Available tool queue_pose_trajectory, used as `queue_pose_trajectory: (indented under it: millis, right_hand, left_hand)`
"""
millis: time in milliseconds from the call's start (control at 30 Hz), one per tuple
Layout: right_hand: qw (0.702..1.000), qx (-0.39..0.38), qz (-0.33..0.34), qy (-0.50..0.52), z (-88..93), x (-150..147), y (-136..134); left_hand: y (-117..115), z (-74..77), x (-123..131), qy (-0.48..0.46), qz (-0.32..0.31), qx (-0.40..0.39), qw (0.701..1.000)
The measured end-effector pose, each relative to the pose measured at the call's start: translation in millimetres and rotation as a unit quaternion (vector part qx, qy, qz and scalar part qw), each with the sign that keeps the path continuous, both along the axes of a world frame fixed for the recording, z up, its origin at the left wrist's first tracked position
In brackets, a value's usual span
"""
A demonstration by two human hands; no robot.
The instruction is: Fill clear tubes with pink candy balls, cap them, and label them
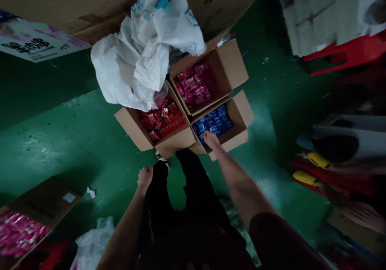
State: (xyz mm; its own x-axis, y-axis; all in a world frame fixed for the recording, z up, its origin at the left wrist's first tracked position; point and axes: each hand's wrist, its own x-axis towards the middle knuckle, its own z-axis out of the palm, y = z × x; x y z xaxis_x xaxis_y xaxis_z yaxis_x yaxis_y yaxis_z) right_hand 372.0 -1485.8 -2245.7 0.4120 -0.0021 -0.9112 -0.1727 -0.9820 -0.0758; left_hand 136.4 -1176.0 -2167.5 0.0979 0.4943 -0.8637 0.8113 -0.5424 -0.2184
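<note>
Three open cardboard boxes stand together on the green floor in front of me. One box (132,127) holds small red packets, another box (233,60) behind it holds darker red packets, and the third box (243,111) holds blue packets (215,121). My right hand (210,138) reaches down into the near edge of the blue-packet box, fingers curled among the packets; what it grips is hidden. My left hand (145,177) rests closed on my dark-trousered knee, holding nothing I can see.
A crumpled white plastic bag (144,48) lies over the back of the boxes. Large cartons stand behind. A box of pink packets (21,229) is at lower left. Red plastic stools (346,52) and another person's feet in yellow sandals (316,161) are at right.
</note>
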Motion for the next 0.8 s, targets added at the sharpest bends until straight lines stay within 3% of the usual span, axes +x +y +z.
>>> queue_pose_trajectory:
  millis: [167, 367, 500, 667, 800]
  right_hand:
    - [0.995, 0.023, 0.015, -0.101, -103.8, 120, 26]
    - [0.987, 0.029, 0.056, -0.148, -200.7, 186, 51]
    - [0.973, 0.040, 0.092, -0.210, -246.9, 215, 73]
    - [0.923, 0.085, 0.176, -0.331, -290.4, 264, 104]
    - [0.919, 0.107, 0.235, -0.298, -322.9, 297, 125]
  left_hand:
    - [4, -35.9, 10, -0.053, -0.036, 0.065, 0.996]
    - [15, -75.3, 8, -0.184, -0.037, 0.127, 0.974]
    - [18, -91.8, -12, -0.266, -0.032, 0.150, 0.952]
    - [12, -99.9, -26, -0.251, -0.071, 0.173, 0.950]
    - [8, -101.8, -14, -0.198, -0.057, 0.198, 0.958]
